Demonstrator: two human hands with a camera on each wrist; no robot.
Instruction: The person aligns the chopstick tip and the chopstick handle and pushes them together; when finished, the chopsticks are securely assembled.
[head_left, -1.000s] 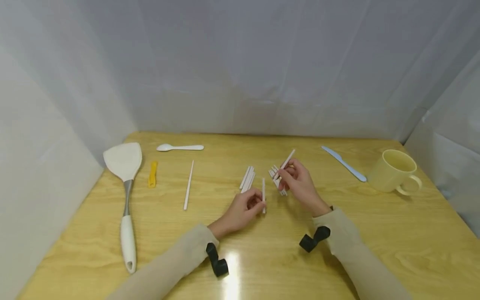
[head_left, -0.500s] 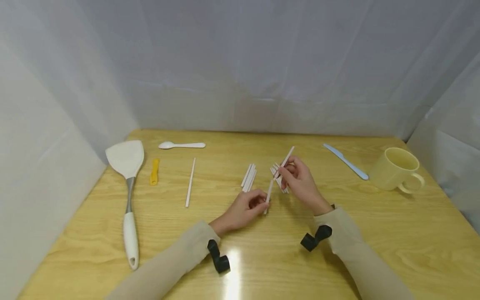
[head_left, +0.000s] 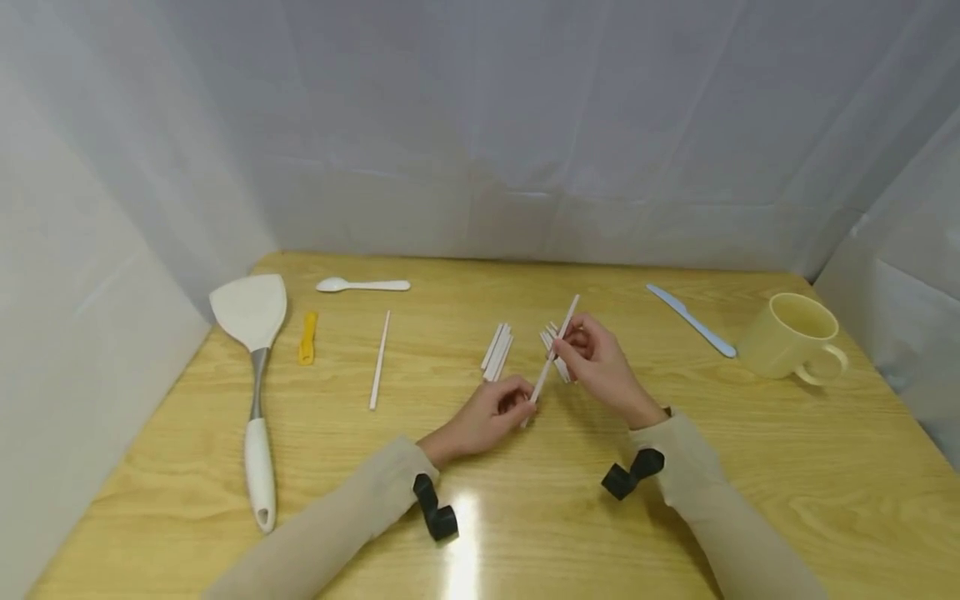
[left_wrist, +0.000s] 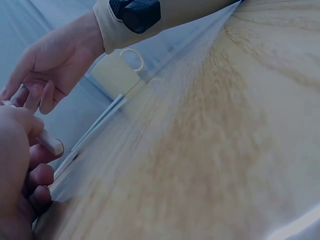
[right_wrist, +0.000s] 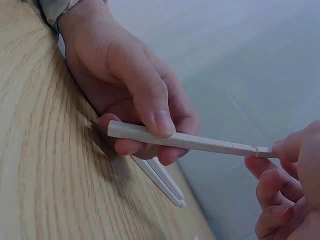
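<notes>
My left hand pinches the thicker piece of a white chopstick between thumb and fingers. The thinner piece is held by the fingertips of my right hand. In the right wrist view the two pieces of the chopstick line up end to end, with a thin seam close to the right fingertips. Just beyond the left hand, several short white sticks lie side by side. A second group of thin white sticks lies partly hidden behind the right hand.
To the left lie a white spatula, a small yellow-orange clip-like piece, a white spoon and a single white chopstick. A light blue knife and a yellow mug are at the right. Pale curtains surround the table.
The piece in my left hand has tilted and swung right toward the right hand's piece. The two were apart and now form one straight line. The right hand has barely moved.
</notes>
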